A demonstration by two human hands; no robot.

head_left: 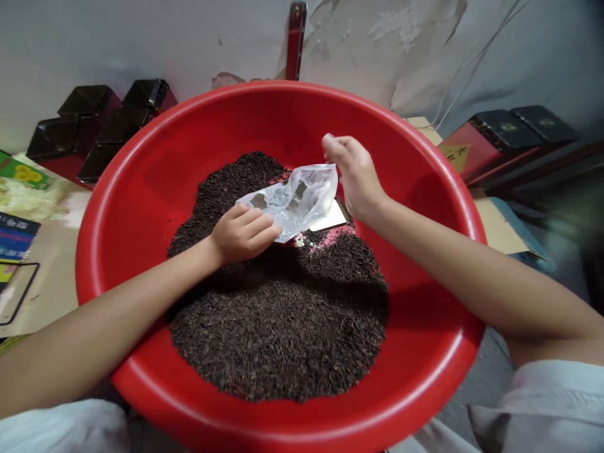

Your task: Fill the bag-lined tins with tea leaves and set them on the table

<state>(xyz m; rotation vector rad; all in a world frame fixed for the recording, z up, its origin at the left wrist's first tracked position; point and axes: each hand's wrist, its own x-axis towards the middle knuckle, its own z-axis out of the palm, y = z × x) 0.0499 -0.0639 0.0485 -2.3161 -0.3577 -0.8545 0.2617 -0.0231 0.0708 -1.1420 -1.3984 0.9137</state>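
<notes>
A clear plastic bag is spread over a big red basin, its mouth gaping to the right. My left hand closes on the bag's near left edge, fingers lying over the film. At the bag's right rim is my right hand, thumb raised; its other fingers are mostly hidden, and I cannot tell whether they grip the film. Dark loose tea leaves are heaped in the basin, below and behind the bag. Partly under the bag sits a pale flat plate with pink showing around it, half covered by leaves.
Several dark-lidded red tins stand at the left, beside a cardboard surface with printed packaging. More red tins stand at the right. An upright dark red object leans against the peeling wall behind the basin.
</notes>
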